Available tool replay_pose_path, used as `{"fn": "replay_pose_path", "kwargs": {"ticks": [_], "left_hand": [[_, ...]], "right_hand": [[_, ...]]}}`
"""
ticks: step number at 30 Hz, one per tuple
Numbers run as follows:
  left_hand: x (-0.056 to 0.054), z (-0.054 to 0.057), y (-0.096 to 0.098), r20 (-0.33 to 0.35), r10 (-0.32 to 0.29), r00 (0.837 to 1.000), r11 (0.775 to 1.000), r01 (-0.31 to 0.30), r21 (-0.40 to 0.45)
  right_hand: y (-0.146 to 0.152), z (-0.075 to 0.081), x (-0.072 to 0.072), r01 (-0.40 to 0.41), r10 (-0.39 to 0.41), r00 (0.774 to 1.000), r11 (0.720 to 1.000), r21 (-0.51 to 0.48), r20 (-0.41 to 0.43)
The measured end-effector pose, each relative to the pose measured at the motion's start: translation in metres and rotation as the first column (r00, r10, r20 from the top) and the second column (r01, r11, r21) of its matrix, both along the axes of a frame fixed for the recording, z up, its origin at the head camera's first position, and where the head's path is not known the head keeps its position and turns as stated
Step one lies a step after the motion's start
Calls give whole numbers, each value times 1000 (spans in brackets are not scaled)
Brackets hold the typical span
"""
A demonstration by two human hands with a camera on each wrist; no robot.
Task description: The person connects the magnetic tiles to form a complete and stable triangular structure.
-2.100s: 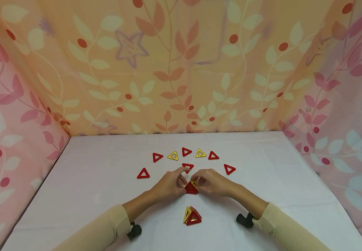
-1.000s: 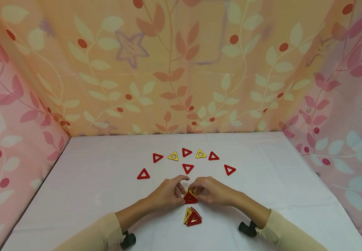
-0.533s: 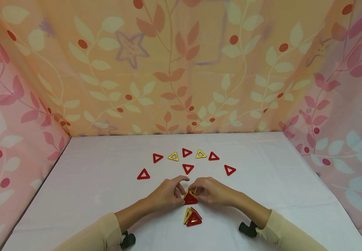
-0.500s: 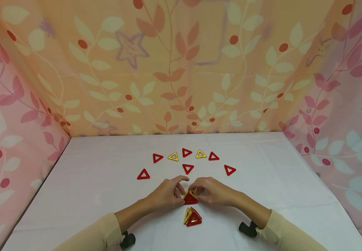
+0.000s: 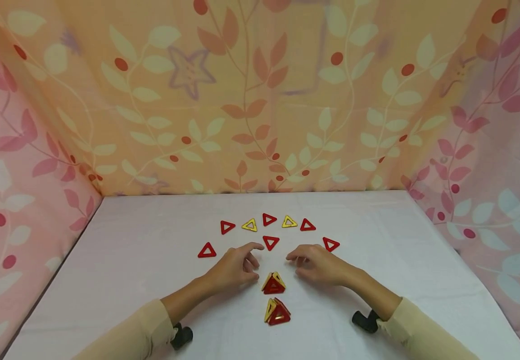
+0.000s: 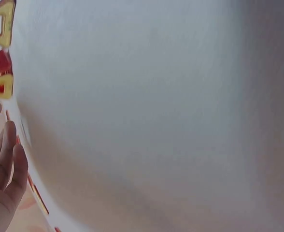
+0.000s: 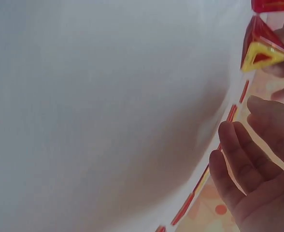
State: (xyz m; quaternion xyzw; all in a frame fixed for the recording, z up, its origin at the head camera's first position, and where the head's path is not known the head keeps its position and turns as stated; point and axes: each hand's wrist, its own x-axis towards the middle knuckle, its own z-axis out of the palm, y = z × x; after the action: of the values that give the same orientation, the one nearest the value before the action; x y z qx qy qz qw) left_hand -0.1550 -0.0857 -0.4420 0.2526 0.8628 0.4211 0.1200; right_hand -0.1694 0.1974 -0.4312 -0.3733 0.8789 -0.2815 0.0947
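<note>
On the table (image 5: 151, 250), your left hand (image 5: 234, 266) and right hand (image 5: 322, 265) hold nothing; at six o'clock from their middle stand the far pyramid (image 5: 273, 290) and near pyramid (image 5: 278, 310), perhaps closed, backs hidden. One assembly seems finished; next would call for pinching the nearest red triangle (image 5: 271, 237) at twelve

A white table (image 5: 129, 260) carries two red-and-yellow pyramids, the near pyramid (image 5: 279, 315) standing at six o'clock from the far pyramid (image 5: 274, 285). Around that far one, in the head view, flat red triangles (image 5: 207, 255) lie at ten, half past ten, twelve (two of them), one and two o'clock; yellow triangles (image 5: 254, 225) lie at eleven and just past twelve.
</note>
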Motion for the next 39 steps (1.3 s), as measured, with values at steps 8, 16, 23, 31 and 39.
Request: {"fn": "replay_pose_path", "kwargs": {"ticks": [8,16,23,31,39], "left_hand": [[-17,3,-5,-91,75,993,997,-74,9],[-34,6,4,-118,129,985,991,-131,-8],[-48,7,14,-98,105,990,994,-109,-31],[-62,1,27,-106,78,991,991,-89,-100],[-66,-1,33,-73,72,995,990,-81,-117]], "right_hand": [[29,6,-16,104,-103,994,995,14,-48],[62,8,-33,222,-217,974,973,65,-68],[86,5,-42,238,-234,970,969,70,-59],[96,2,-47,221,-217,975,972,81,-52],[90,-3,-46,230,-227,972,971,66,-57]]}}
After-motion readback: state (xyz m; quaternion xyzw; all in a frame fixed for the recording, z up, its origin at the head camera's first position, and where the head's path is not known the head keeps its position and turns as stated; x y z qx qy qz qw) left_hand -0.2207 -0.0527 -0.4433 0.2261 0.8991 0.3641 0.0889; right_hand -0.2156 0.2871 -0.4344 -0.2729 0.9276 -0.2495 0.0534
